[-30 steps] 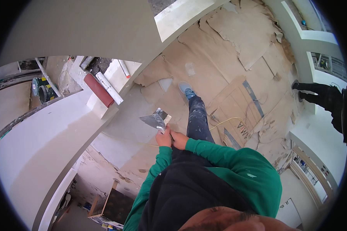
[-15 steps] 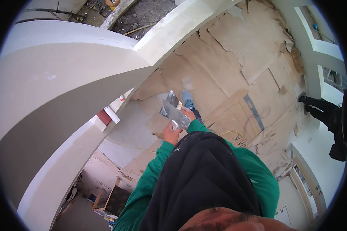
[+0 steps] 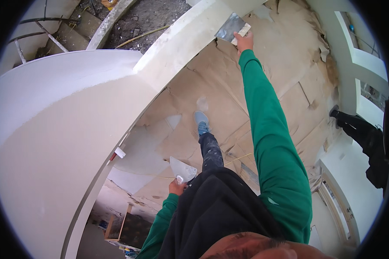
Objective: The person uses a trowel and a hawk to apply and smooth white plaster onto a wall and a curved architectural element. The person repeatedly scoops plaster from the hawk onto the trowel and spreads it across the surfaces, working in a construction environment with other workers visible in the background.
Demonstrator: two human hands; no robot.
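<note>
My right hand [image 3: 245,42] is stretched far forward, its fingers closed on the handle of a wide metal putty knife [image 3: 230,28]. The blade lies over the edge of the pale plastered wall surface [image 3: 194,32]; whether it touches cannot be made out. Down by my body, my left hand [image 3: 177,187] is closed on a second, light grey putty knife [image 3: 181,168]. That blade points up and away from me, with whitish residue near the grip.
A broad pale wall [image 3: 65,116] bends along the left. Torn brown paper [image 3: 229,90] covers the floor, with a yellow cord [image 3: 240,158] across it. A person in dark clothes [image 3: 363,134] stands at the right. A wooden box [image 3: 132,228] sits lower left.
My hands, close together before, have parted. The right one has reached forward with its putty knife to the wall edge; the left has lowered toward my body with the other.
</note>
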